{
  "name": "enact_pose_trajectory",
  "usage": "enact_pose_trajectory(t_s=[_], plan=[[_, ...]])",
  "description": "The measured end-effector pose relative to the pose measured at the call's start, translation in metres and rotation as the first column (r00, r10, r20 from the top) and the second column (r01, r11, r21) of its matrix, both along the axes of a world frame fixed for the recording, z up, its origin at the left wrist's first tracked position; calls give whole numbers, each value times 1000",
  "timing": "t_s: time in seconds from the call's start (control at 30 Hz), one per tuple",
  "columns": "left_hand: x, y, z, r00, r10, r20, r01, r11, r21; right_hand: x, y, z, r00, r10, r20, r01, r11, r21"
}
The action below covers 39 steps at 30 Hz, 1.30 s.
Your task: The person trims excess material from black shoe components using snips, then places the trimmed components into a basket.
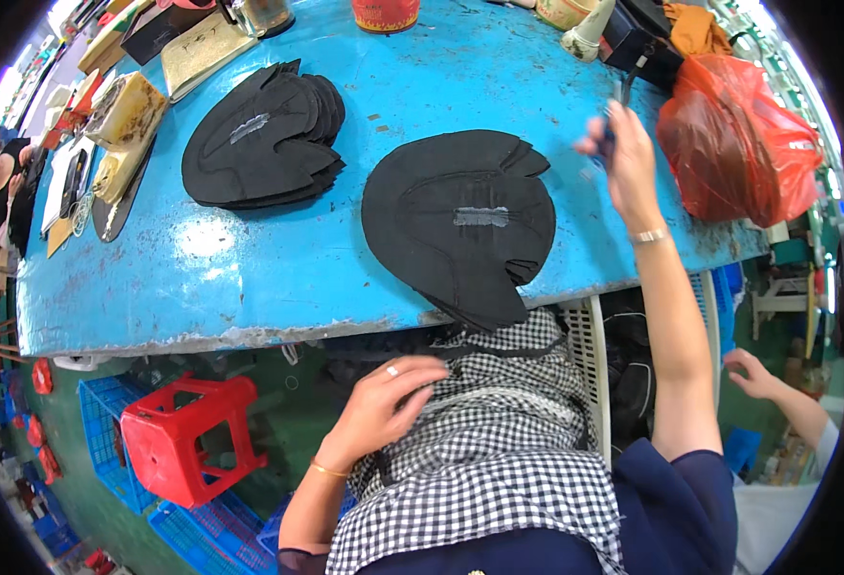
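A rounded black sheet piece (412,182) with notched edges and a grey patch lies at the front of the blue table (278,287), its lower tip reaching past the edge. To its left sits a stack of similar black pieces (240,144), fanned at the right side. My right hand (628,158) is raised over the table near a red plastic bag, fingers curled around a small dark object, blurred by motion. Below the table edge, over my checked apron (499,470), my left hand (384,402) holds nothing, its thumb apart from the fingers.
The red plastic bag (729,144) stands at the right. A yellowish block (125,107) and papers crowd the left end; a red patterned tub (385,13) is at the back. On the floor are a red stool (192,436) and blue crates (202,532). Another person's hand (752,372) shows at right.
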<state>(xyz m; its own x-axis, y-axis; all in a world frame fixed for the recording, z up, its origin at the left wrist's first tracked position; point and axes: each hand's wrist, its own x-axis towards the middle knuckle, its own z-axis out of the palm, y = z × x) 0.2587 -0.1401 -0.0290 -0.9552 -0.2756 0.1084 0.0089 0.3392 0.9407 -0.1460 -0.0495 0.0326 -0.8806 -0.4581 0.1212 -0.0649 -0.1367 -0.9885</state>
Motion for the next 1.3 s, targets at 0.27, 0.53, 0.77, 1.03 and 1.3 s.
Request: enact_pose_trajectory(t_s=[0.27, 0.53, 0.77, 1.03, 1.3], plan=[[-62, 24, -66, 970, -72, 232, 167, 892, -420, 163, 124, 14, 909, 332, 251, -403, 854, 330], [-66, 25, -45, 966, -239, 100, 257, 932, -255, 245, 121, -43, 747, 649, -146, -514, 702, 493], [-38, 21, 4, 942, -334, 8, 331, 930, -157, 243, 125, -48, 798, 600, -57, -463, 672, 578], [-6, -16, 39, 854, -436, 283, 450, 893, 16, 254, 154, -39, 835, 550, -25, -505, 783, 362], [44, -63, 64, 950, -183, 252, 185, 983, 15, 249, 179, -56, 884, 460, 77, -456, 818, 351]])
